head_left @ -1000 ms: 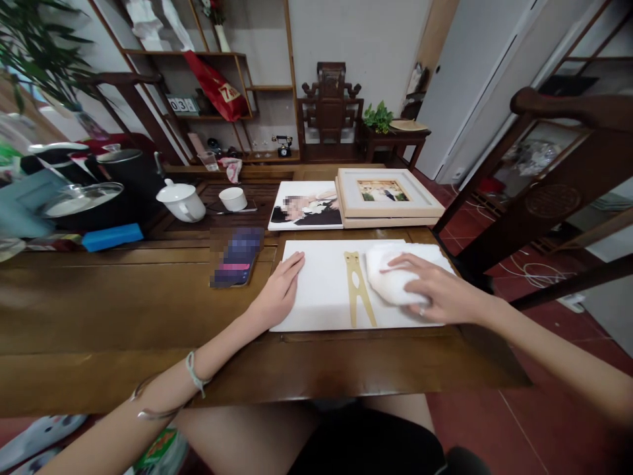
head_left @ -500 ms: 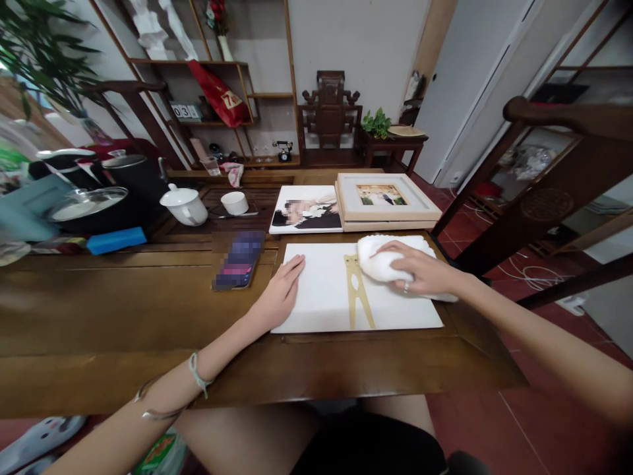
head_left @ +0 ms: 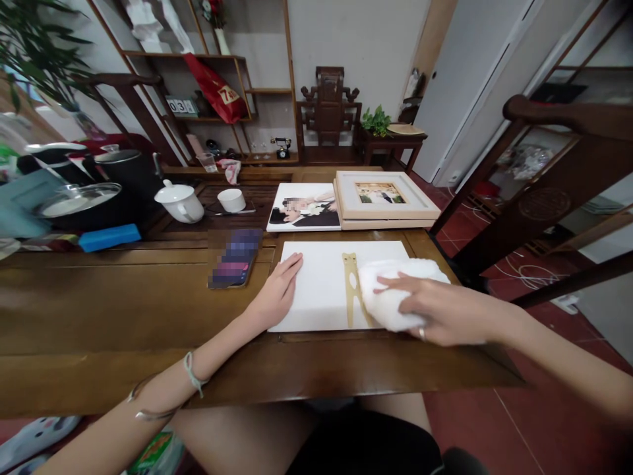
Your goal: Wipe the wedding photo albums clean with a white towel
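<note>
A white board (head_left: 321,284) lies flat on the wooden table (head_left: 123,310), with a gold stand piece (head_left: 352,287) across its middle. My left hand (head_left: 277,293) rests flat on the board's left edge, fingers stretched out. My right hand (head_left: 440,307) presses a bunched white cloth (head_left: 390,290) onto the board's near right corner, fingers curled over it. A ring shows on that hand.
A photo print (head_left: 304,208) and a framed picture (head_left: 383,196) lie behind the board. A phone (head_left: 235,258) sits left of it. A white teapot (head_left: 179,200), cup (head_left: 231,198), pots and a blue box (head_left: 103,237) crowd the far left. A dark chair (head_left: 554,191) stands right.
My right hand slid the cloth from the board's far right corner toward me to the near right corner. The left hand stayed put.
</note>
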A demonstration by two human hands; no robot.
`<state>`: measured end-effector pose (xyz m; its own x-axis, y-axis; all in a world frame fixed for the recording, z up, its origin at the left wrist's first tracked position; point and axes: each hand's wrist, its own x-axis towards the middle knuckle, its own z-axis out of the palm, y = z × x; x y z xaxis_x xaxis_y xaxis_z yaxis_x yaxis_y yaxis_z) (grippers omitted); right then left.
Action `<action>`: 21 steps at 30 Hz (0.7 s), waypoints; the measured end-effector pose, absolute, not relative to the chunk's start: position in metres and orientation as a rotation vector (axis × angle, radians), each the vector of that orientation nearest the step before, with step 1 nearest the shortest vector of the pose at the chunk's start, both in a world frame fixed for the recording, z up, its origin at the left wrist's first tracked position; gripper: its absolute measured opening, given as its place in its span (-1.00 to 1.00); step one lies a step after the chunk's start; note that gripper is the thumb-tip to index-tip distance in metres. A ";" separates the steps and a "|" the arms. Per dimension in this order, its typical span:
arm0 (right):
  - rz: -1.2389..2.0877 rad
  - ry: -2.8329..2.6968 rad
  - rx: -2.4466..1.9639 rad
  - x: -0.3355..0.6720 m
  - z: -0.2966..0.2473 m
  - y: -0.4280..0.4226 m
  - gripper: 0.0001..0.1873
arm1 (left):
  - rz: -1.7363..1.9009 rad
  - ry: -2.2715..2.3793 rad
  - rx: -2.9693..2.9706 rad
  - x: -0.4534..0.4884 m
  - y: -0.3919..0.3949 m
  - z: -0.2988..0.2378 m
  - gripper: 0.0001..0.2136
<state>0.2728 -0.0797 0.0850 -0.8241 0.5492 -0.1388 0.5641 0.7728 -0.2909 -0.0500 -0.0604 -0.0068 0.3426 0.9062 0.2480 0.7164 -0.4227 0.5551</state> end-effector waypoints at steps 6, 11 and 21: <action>-0.650 2.803 0.987 0.273 0.095 -0.082 -0.87 | 0.768 1.434 2.269 -0.051 -0.060 -0.008 -0.55; -0.474 2.927 1.153 0.265 0.072 -0.025 -0.76 | 0.759 1.421 2.290 -0.052 -0.059 -0.010 -0.55; -0.205 3.215 1.001 0.239 0.045 -0.010 -0.85 | 0.736 1.440 2.276 -0.050 -0.060 -0.006 -0.55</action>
<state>0.2389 -0.0099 0.0445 -0.7996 0.5718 0.1834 0.5438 0.8191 -0.1827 -0.0501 -0.0601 -0.0063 0.3492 0.9057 0.2404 0.7255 -0.4237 0.5424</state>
